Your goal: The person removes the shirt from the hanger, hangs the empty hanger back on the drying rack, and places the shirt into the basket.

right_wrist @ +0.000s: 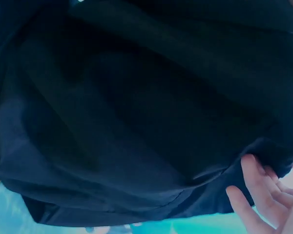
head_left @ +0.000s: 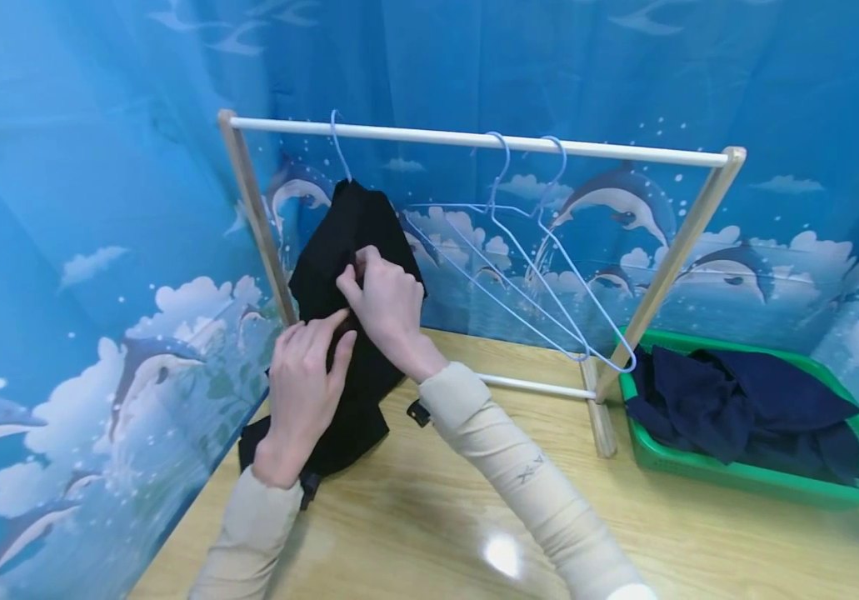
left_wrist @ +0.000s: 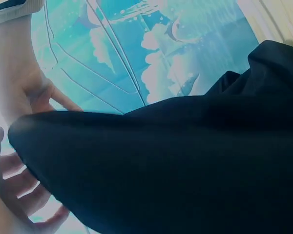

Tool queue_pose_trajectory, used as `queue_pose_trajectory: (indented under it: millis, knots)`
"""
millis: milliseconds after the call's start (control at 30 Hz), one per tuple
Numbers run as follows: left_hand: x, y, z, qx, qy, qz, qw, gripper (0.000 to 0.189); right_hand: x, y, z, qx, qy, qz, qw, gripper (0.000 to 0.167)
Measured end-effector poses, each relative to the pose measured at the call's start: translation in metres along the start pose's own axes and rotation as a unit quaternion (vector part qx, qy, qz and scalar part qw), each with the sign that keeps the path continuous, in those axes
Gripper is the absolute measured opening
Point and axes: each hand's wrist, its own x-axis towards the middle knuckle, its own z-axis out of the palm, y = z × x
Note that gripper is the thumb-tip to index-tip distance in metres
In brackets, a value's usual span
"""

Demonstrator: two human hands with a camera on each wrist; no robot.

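A black garment [head_left: 332, 242] hangs from a light blue hanger [head_left: 339, 150] at the left end of the rack, its lower part falling to the table. My right hand [head_left: 387, 300] pinches the cloth partway up with thumb and forefinger. Just below and to the left, my left hand [head_left: 305, 375] grips the garment, thumb facing the other hand. In the left wrist view the dark cloth [left_wrist: 161, 161] fills the lower half, with my left fingers [left_wrist: 27, 183] along its edge. The right wrist view shows my right fingers [right_wrist: 259, 183] against the cloth's lower edge.
A rack with a white rail [head_left: 429, 133] and wooden legs stands on the wooden table [head_left: 429, 500]. Two bare hangers [head_left: 530, 287] hang right of centre. A green basket [head_left: 729, 483] at the right holds dark navy clothing [head_left: 744, 408]. Dolphin-print curtains [head_left: 99, 250] surround the table.
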Motion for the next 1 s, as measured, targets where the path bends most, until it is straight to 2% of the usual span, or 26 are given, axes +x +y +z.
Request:
queue_pose_trajectory:
  millis: [133,267,567,700,800,1000]
  knots:
    - [0.003,-0.001,-0.002,-0.015,0.019,0.008,0.9997,0.027,-0.001,0.009,-0.016,0.020,0.008,-0.009,0.9997,0.018]
    - [0.008,-0.007,-0.008,-0.022,0.038,-0.001,0.9990,0.025,-0.008,0.021,-0.030,0.028,-0.004,-0.019,0.9994,0.018]
    - [0.026,-0.040,-0.012,-0.019,0.051,-0.031,0.9981,0.026,-0.033,0.057,-0.048,0.035,-0.003,-0.057,0.9978,0.018]
    - [0.040,-0.055,-0.013,-0.003,0.027,-0.055,0.9981,0.033,-0.046,0.072,-0.056,0.048,-0.006,-0.070,0.9964,0.017]
    - [0.053,-0.060,-0.010,0.005,0.003,-0.063,0.9980,0.038,-0.056,0.083,-0.064,0.058,-0.016,-0.078,0.9951,0.016]
    - [0.076,-0.067,0.004,0.004,-0.047,-0.040,0.9981,0.038,-0.078,0.101,-0.075,0.076,-0.045,-0.123,0.9885,0.016]
